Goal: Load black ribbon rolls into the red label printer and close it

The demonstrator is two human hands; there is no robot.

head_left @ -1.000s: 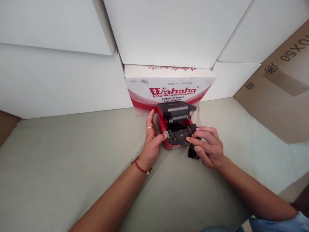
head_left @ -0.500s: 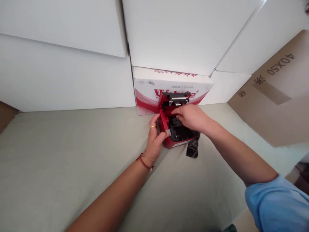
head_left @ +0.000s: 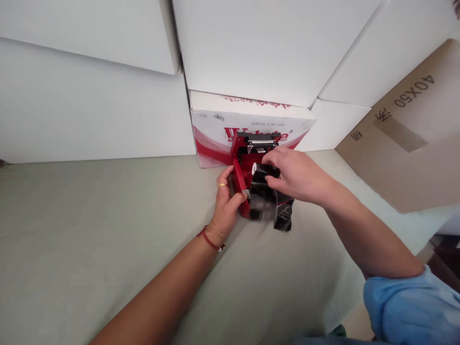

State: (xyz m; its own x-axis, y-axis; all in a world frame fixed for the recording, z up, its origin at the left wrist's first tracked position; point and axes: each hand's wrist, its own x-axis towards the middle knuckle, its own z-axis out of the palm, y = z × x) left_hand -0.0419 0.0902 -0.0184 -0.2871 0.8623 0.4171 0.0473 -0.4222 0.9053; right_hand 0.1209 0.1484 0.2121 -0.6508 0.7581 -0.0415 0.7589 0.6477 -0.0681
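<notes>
A red label printer point(head_left: 239, 173) stands on the table with its lid raised, showing a black roller mechanism inside the lid. My left hand point(head_left: 227, 199) grips the printer's left side, thumb on the front corner and fingers along the outer wall. Above the printer's open body, my right hand point(head_left: 293, 173) pinches a black ribbon roll point(head_left: 265, 171) with a white core end. From this roll a loose, blurred stretch of black film hangs down over the printer's front. Another crumpled strip of black film point(head_left: 283, 216) droops at the front right onto the table.
Behind the printer a white and red carton point(head_left: 212, 136) leans against large white boxes point(head_left: 244, 48). A brown cardboard box point(head_left: 406, 134) with printed marks stands at the right. The table point(head_left: 108, 230) has a pale green surface.
My right hand has lifted the black ribbon roll up out of the printer's body, and film now trails from it. My left hand keeps its hold on the printer's side.
</notes>
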